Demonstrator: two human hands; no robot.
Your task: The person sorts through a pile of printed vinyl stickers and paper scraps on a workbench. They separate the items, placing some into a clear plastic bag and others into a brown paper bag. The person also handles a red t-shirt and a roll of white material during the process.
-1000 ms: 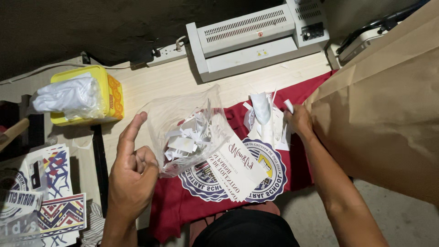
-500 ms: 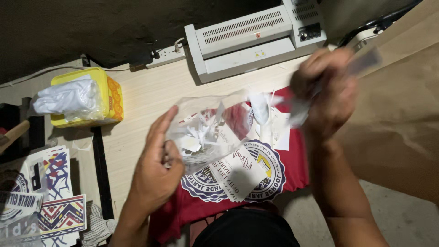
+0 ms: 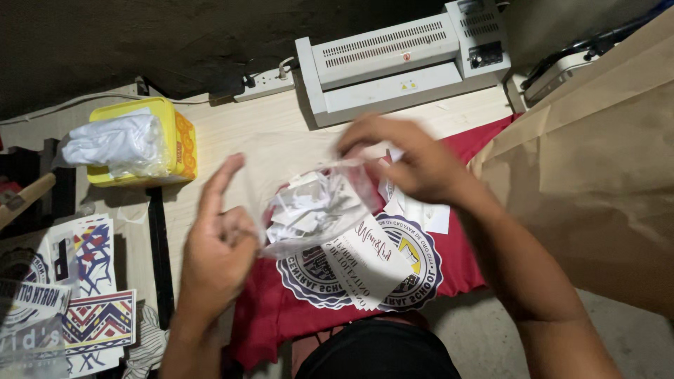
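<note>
A clear plastic bag (image 3: 312,210) holding several white paper scraps hangs above a red cloth (image 3: 274,309) printed with a round blue-and-white emblem. My left hand (image 3: 217,253) grips the bag's left edge, forefinger raised. My right hand (image 3: 411,161) pinches the bag's upper right rim, fingers over its mouth. A printed white paper sheet (image 3: 368,263) lies on the emblem just under the bag. More white paper pieces (image 3: 421,210) rest on the cloth below my right wrist.
A white laminating machine (image 3: 400,60) stands at the back of the wooden table, a power strip (image 3: 263,84) to its left. A yellow tub (image 3: 168,140) with white cloth sits at left. Brown paper (image 3: 597,161) covers the right. Patterned prints (image 3: 91,295) lie lower left.
My right hand has left the paper pieces at the right, swung over with scraps and come onto the bag's mouth. My left hand has shifted right and holds the bag up.
</note>
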